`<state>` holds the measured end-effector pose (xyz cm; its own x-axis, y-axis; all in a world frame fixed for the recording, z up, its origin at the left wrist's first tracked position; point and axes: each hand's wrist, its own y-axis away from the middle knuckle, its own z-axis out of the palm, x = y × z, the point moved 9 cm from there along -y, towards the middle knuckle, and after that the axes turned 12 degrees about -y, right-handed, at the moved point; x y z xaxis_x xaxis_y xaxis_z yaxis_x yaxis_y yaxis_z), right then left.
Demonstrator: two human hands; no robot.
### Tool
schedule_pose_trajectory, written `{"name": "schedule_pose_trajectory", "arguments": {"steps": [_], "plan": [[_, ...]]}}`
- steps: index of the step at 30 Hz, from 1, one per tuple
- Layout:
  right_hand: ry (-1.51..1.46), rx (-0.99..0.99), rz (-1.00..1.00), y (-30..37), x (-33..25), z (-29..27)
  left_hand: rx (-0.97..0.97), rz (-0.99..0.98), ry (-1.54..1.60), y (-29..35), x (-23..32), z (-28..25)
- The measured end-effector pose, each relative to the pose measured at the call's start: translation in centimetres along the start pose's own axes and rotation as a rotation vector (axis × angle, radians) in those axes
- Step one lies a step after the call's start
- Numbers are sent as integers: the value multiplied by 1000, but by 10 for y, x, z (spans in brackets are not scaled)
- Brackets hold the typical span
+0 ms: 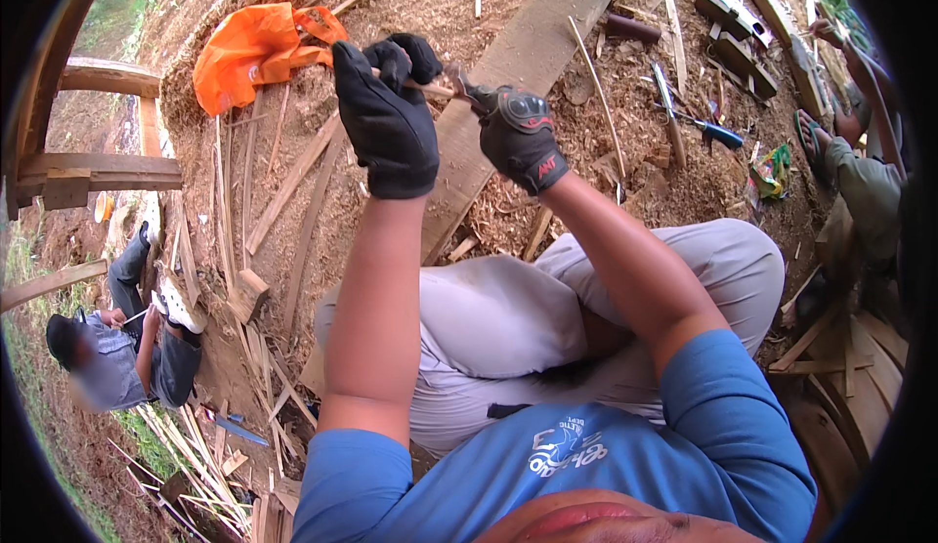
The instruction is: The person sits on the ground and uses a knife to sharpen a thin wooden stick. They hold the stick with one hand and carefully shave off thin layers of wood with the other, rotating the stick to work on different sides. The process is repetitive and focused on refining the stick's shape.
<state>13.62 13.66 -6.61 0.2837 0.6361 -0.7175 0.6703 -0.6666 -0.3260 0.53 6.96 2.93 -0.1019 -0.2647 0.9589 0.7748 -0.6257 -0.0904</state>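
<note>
- Okay, stretching both arms (pixel 376 299) forward, out past the grey trousers (pixel 479 313).
- Holding the left hand (pixel 387 133) up, black-gloved, straight ahead, curled around a thin wooden stick (pixel 427 87).
- With the right hand (pixel 518 138) angled inward at the stick's other end, knuckle guard (pixel 528 110) up; curled too, but can't tell around what.
- Holding that stick between both hands, beside the wide plank (pixel 532 40) in view, orange bag (pixel 249 55) off left.

left hand (pixel 386 118): gloved, curled | right hand (pixel 515 135): gloved, clenched | forearms (pixel 376 299): extended forward
</note>
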Motion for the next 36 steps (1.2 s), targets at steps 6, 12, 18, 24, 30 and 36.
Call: {"name": "schedule_pose_trajectory", "arguments": {"steps": [6, 12, 18, 24, 30, 36], "plan": [[13, -73, 55, -1, -2, 5, 98, -18, 21, -1, -2, -12], [8, 26, -62, 2, -6, 3, -46, -12, 10, 2, -2, -6], [5, 55, -47, 6, 13, 6, -51, 27, -47, 3, 4, 6], [-20, 76, -82, 2, 0, -1, -15, 9, -31, 4, 3, 5], [-78, 47, -77, -2, -23, -3, -111, 29, 36, 2, -3, -6], [-91, 162, -232, -4, -57, -25, -33, 19, 15, -6, -3, -9]]}}
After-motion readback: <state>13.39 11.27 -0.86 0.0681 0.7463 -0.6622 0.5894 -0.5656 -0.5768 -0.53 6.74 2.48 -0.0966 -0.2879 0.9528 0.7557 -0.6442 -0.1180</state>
